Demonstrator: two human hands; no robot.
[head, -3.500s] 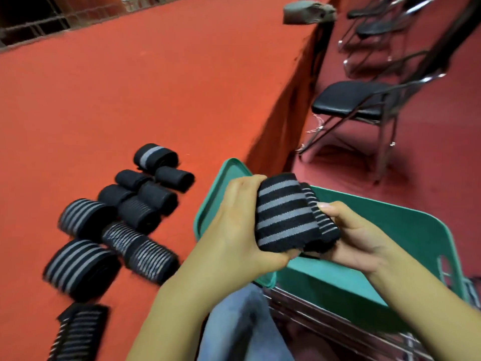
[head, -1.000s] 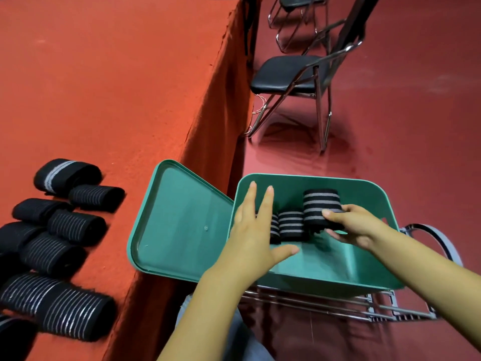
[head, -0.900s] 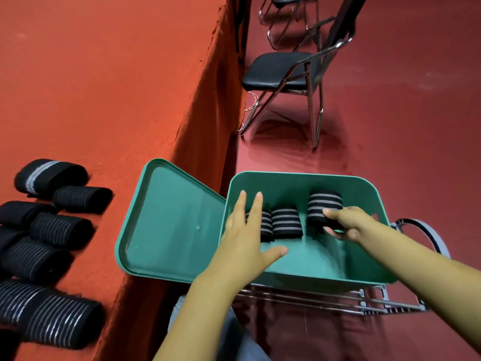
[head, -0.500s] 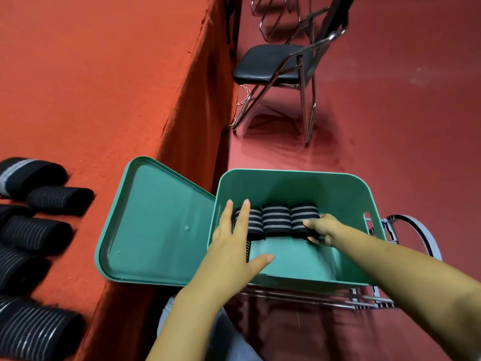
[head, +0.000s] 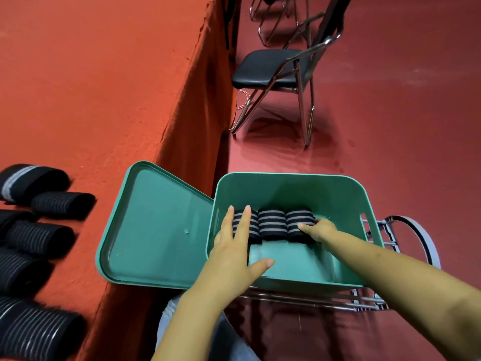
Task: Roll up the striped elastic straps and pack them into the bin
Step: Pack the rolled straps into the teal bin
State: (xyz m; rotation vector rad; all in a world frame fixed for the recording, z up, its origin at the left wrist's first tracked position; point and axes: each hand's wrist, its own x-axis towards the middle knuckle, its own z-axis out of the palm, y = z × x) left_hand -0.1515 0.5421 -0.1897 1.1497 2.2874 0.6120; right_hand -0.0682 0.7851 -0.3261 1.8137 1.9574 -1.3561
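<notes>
Three rolls packed, a good batch still waiting on the worktop.

I count three striped rolls [head: 272, 223] side by side in the green bin [head: 289, 185]; more rolled straps [head: 39, 233] lie on the red worktop [head: 104, 87] to the left, beside the lid [head: 158, 225]. My left hand [head: 234, 259] lies flat, fingers straight, on the leftmost roll; my right hand [head: 318, 230] curls around the rightmost roll [head: 299, 221], seating it.

Even indoor light, soft shadows, wide-angle edge bending, slight motion blur.
</notes>
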